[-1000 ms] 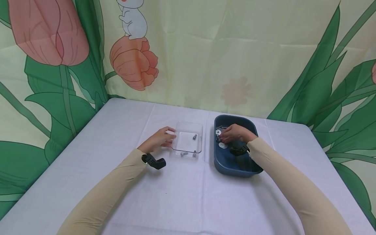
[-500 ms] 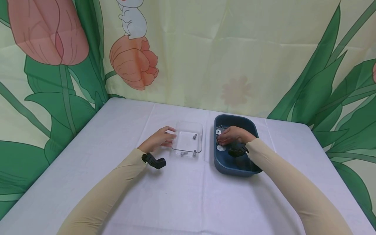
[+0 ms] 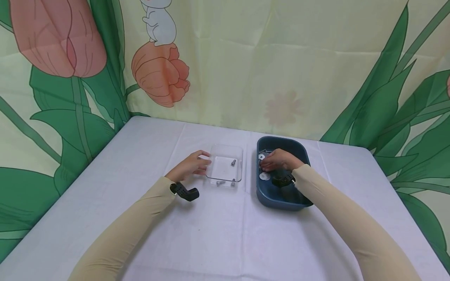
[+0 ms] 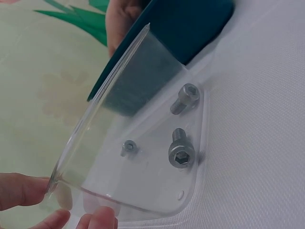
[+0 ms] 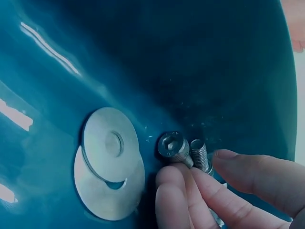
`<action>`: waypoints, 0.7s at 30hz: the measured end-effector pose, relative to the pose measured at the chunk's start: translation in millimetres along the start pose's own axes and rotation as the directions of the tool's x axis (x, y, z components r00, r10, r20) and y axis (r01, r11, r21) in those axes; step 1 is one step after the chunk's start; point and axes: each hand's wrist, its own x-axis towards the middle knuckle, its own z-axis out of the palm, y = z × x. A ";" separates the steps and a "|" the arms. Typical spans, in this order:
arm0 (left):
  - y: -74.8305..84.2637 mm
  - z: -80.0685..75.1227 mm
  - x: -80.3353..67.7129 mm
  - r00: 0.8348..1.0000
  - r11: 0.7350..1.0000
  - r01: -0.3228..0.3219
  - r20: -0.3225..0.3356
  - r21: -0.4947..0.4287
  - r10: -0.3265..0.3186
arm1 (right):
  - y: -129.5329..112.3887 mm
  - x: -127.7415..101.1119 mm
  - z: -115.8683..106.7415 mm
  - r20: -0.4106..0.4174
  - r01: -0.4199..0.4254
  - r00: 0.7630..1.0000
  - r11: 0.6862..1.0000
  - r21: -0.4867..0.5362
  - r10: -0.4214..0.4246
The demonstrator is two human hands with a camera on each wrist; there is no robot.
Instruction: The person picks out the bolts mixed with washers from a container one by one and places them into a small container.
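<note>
My left hand rests its fingertips against the left side of a clear plastic box. Inside the box lie several hex socket bolts, among them a large bolt, another bolt and a smaller-looking bolt. My right hand reaches into a dark blue tub. In the right wrist view its thumb and fingers pinch a threaded bolt. Right against those fingers is a second socket bolt. Two large flat washers overlap beside them. More metal shows partly behind the fingers.
A white cloth covers the table. The tub stands right of the box, with a narrow gap between them. More metal parts lie near the tub's far left corner. Behind the table hangs a curtain printed with flowers.
My right hand has shifted slightly left within the tub, its fingers closing in on the bolts. The washer near it has moved a little. My left hand and the box stay put.
</note>
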 end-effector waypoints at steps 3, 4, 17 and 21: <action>0.1 0.5 0.3 1.000 1.000 0.002 0.000 -0.009 -0.002 | -0.6 0.2 -1.2 -0.017 0.012 1.000 1.000 -0.023 -0.013; 0.0 0.4 0.4 1.000 1.000 0.003 -0.001 -0.005 -0.003 | -0.6 0.3 -1.8 -0.025 0.013 1.000 0.999 -0.037 -0.014; 0.2 -1.2 2.1 1.000 1.000 0.009 0.003 0.000 -0.009 | -8.7 0.4 -6.5 -0.052 0.004 0.999 0.999 -0.033 -0.005; 0.4 -1.0 1.8 1.000 1.000 0.015 0.000 -0.002 -0.015 | -11.1 2.2 -4.5 -0.063 -0.015 0.998 0.999 -0.031 0.013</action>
